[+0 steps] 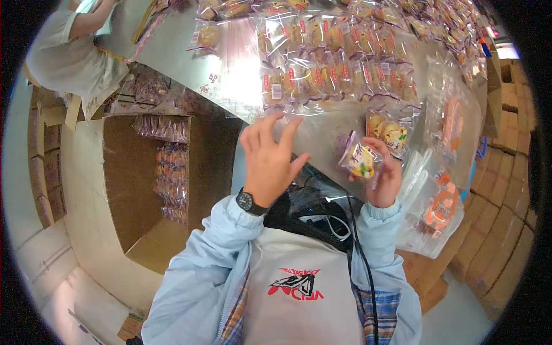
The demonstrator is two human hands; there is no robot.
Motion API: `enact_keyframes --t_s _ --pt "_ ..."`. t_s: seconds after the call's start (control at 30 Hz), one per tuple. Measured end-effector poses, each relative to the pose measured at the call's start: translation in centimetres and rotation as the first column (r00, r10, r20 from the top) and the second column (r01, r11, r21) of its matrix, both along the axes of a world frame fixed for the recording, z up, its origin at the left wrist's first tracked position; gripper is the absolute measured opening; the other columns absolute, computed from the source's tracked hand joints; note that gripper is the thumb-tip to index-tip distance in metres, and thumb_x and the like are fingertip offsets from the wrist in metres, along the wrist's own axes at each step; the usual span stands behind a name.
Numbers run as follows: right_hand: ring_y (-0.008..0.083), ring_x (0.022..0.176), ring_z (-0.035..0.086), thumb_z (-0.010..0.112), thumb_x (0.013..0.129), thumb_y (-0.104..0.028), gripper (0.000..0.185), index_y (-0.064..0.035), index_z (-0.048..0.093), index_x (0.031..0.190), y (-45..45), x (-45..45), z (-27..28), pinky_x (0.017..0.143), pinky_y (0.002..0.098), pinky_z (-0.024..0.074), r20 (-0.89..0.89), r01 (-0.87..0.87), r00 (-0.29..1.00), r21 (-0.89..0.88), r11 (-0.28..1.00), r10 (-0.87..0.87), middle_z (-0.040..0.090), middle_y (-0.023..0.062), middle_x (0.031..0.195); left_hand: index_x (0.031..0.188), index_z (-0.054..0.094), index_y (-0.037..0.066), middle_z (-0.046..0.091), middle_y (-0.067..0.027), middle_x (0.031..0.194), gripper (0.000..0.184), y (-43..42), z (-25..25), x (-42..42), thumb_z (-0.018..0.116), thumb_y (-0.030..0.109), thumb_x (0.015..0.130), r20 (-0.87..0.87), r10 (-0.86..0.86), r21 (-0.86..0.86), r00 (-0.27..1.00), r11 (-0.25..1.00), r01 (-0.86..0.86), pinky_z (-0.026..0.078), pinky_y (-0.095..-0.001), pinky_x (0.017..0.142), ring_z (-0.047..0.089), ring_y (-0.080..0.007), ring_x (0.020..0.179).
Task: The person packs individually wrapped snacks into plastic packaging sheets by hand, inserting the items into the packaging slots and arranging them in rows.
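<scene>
right hand: Closed narrowly on a packet, thumb and fingers at its side; hovered above the near edge of the counter.
packet: Showed clear wrap, purple ends, yellowish contents, a green-and-yellow print; sat in the right hand's grip, just beside the loose packets.
left hand: Opened wide, fingers spread, thumb toward the right hand; hung over the near edge, well apart from the held packet.
watch: Worn on the left wrist, black.
loose packets: Lay just beyond the right hand, right of counter centre.
packet rows: Ran side by side across the counter, far side of both hands; more heaped toward the far right corner.
printed bags: Lay flat at the right edge, clear with orange print, partly overlapping.
open carton: Stood off the near edge, left side, with packets stacked inside.
stacked boxes: Rose past the right edge.
another person: Stood off the far left corner.
</scene>
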State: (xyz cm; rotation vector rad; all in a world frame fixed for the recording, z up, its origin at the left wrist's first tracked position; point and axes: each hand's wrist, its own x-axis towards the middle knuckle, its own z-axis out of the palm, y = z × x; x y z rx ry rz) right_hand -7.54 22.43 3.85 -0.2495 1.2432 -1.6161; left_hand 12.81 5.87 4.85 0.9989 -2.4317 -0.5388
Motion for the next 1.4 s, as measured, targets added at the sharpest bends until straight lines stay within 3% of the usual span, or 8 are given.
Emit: enact_keyframes --t_s 0.17,0.3,0.5,0.7,0.83,1.07,1.27,1.4 --pt "0.0171 0.114 0.062 0.049 0.1 -0.046 0.064 0.0025 0.054 0.142 0.5 0.3 -0.3 0.094 0.0321 0.052 -0.427 -0.113 0.892 0.105 0.988 0.148 0.067 0.0099 0.118 0.12 0.072 0.016 0.06 -0.0073 0.129 0.047 -1.4 -0.7 0.5 0.082 0.011 0.074 0.041 -0.031 -0.179 0.999 0.983 0.038 0.04 -0.0453 0.098 0.054 -0.0322 0.116" --pt "0.02 0.122 0.057 0.06 0.1 -0.018 0.051 0.0017 0.052 0.147 0.2 1.9 0.8 0.109 0.0327 0.0414 -0.522 -0.104 0.844 0.066 0.992 0.123 0.058 0.012 0.136 0.097 0.077 0.011 0.07 -0.006 0.101 0.022 -1.5 0.1 0.6 0.083 0.007 0.076 -0.167 -0.095 -0.193 0.981 0.979 0.062 0.048 -0.0385 0.078 0.063 -0.0287 0.088" --pt "0.045 0.142 0.046 0.061 0.098 -0.006 0.056 0.0015 0.046 0.152 -3.1 3.7 1.3 0.117 0.0441 0.0384 -0.818 -0.345 0.477 0.162 0.925 0.321 0.047 0.0296 0.151 0.098 0.076 0.002 0.07 -0.0114 0.091 0.023 0.1 0.8 0.5 0.083 -0.006 0.077 -0.393 -0.025 -0.082 0.919 0.997 -0.008 0.053 -0.0341 0.07 0.066 -0.0269 0.079" --pt "0.0455 0.136 0.051 0.066 0.094 -0.005 0.055 0.0018 0.05 0.146 -7.1 5.1 -0.1 0.113 0.0472 0.0412 -0.894 -0.367 0.402 0.039 0.929 0.197 0.048 0.0297 0.148 0.097 0.074 0.002 0.069 -0.0116 0.091 0.023 1.0 0.6 0.7 0.082 -0.006 0.077 -0.439 0.05 0.005 0.897 0.999 -0.052 0.052 -0.037 0.071 0.066 -0.0293 0.082" --pt "0.0432 0.135 0.051 0.076 0.084 -0.007 0.065 -0.004 0.053 0.145 -7.6 5.4 -1.4 0.111 0.046 0.044 -0.682 -0.298 0.7 -0.01 0.955 0.211 0.051 0.0269 0.144 0.097 0.073 0.002 0.069 -0.012 0.093 0.022 1.7 0.1 1.3 0.081 -0.006 0.078 -0.464 0.119 0.099 0.878 0.992 -0.082 0.052 -0.0365 0.072 0.065 -0.0294 0.083" --pt "0.0404 0.138 0.051 0.077 0.081 -0.008 0.069 -0.0074 0.053 0.146 -9.1 4.8 -2.1 0.116 0.0457 0.0423 -0.889 -0.442 0.409 0.002 0.897 0.204 0.055 0.0206 0.146 0.092 0.073 0.002 0.069 -0.0102 0.089 0.017 1.9 -1.0 2.0 0.08 -0.006 0.079 -0.479 0.067 0.103 0.875 0.995 -0.02 0.052 -0.0409 0.079 0.065 -0.0305 0.082" --pt "0.0423 0.149 0.039 0.068 0.083 0.003 0.066 -0.0036 0.052 0.147 -9.1 4.9 -2.9 0.119 0.0492 0.0387 -0.85 -0.519 0.44 0.022 0.855 0.289 0.044 0.0239 0.158 0.142 0.05 0.003 0.058 -0.0189 0.135 0.075 2.1 -2.8 2.0 0.087 0.004 0.076 -0.445 0.149 0.129 0.883 0.987 -0.101 0.049 -0.0414 0.101 0.058 -0.0298 0.118" --pt "0.0432 0.142 0.046 0.066 0.085 0.005 0.062 -0.001 0.053 0.145 -6.7 4.8 -2.2 0.114 0.0472 0.042 -0.894 -0.515 0.289 0.155 0.843 0.341 0.05 0.0231 0.153 0.157 0.033 -0.002 0.041 -0.0275 0.154 0.1 2.2 -3.9 1.5 0.09 0.016 0.077 -0.396 0.424 0.664 0.815 0.745 -0.065 0.038 -0.0502 0.114 0.043 -0.0408 0.141"
